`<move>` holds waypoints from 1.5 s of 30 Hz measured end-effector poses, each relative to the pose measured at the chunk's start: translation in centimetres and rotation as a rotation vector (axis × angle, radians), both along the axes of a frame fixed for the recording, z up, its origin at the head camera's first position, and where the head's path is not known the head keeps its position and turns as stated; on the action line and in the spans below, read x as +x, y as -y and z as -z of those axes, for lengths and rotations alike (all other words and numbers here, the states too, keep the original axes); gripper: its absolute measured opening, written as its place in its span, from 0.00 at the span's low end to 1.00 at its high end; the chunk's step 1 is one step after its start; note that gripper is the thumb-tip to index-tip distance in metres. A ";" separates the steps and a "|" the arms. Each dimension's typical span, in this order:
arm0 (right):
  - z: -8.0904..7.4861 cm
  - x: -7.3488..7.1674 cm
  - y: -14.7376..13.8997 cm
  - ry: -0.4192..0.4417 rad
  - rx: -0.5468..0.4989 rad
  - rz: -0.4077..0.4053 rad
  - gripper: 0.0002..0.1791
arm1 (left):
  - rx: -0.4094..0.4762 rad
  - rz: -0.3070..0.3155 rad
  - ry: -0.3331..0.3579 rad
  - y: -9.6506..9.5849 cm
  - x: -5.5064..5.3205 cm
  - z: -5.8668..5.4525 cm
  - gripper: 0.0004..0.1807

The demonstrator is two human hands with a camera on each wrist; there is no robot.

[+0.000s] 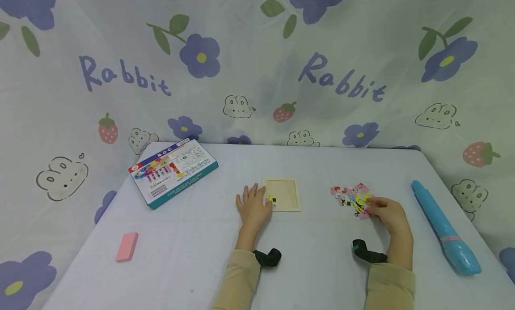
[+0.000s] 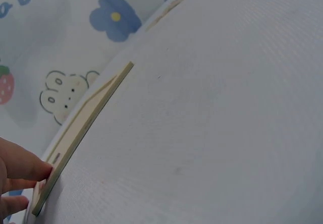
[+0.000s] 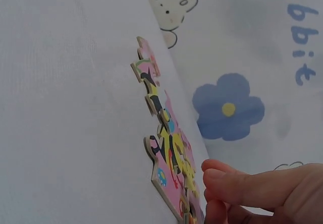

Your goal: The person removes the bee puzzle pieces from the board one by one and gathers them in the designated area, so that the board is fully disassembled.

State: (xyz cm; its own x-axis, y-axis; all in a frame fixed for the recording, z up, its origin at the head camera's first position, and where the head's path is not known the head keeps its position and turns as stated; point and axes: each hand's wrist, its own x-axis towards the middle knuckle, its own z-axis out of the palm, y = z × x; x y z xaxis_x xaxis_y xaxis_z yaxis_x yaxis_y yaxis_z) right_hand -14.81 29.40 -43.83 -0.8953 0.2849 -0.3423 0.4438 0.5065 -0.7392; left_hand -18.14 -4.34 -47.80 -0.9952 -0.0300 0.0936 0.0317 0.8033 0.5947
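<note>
A shallow wooden puzzle tray (image 1: pixel 287 194) lies mid-table, with one yellow, black and pink puzzle piece (image 1: pixel 272 200) in its lower left corner. My left hand (image 1: pixel 255 208) rests at the tray's left side, fingers spread, the thumb close by that piece. In the left wrist view the thumb (image 2: pixel 30 164) touches the tray's near rim (image 2: pixel 96 114). To the right lies a cluster of pink and yellow puzzle pieces (image 1: pixel 354 197). My right hand (image 1: pixel 388 214) is at the cluster's right edge, its fingertips (image 3: pixel 214 176) bent close together beside the pieces, with nothing visible between them.
A puzzle-like toy box (image 1: pixel 173 173) lies at the back left, and a pink block (image 1: pixel 127 246) at the front left. A blue wrapped, club-shaped thing (image 1: pixel 446 229) lies along the right edge. A printed cloth (image 1: pixel 257 68) hangs behind the white table.
</note>
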 end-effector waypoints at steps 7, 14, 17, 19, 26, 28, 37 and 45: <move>0.0 -0.5 0.3 -0.057 0.027 0.012 0.24 | -0.005 0.004 0.004 0.0 0.0 0.2 0.25; -0.7 -1.3 2.3 -0.164 0.022 -0.012 0.22 | 0.007 -0.002 -0.010 0.0 0.0 0.1 0.25; -1.3 -1.7 3.6 -0.202 0.021 -0.091 0.21 | 0.001 0.000 -0.003 0.0 -0.1 0.1 0.25; -1.6 -2.1 4.5 -0.234 0.035 -0.140 0.20 | -0.002 -0.001 -0.001 0.0 -0.1 0.2 0.25; -1.6 -3.5 7.7 -0.299 0.036 -0.273 0.18 | 0.005 -0.002 0.003 0.0 0.0 -0.1 0.25; -1.3 -4.0 8.8 -0.293 0.041 -0.294 0.18 | 0.007 0.000 0.003 0.0 0.1 -0.2 0.25; 0.1 -4.8 14.6 -0.279 0.018 -0.423 0.15 | -0.090 0.039 -0.011 0.7 -0.3 -0.1 0.26; 0.6 -4.7 18.0 -0.309 0.017 -0.558 0.14 | -0.131 0.152 -0.001 2.3 -0.5 0.3 0.27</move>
State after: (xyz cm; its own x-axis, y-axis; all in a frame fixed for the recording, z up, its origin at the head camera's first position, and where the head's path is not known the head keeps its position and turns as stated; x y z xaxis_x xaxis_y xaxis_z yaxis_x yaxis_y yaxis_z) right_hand -19.50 11.43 -44.40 -0.9673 -0.2498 -0.0442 -0.1225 0.6125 -0.7810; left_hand -18.66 -6.67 -48.07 -0.9873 0.1329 0.0874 0.1587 0.8599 0.4852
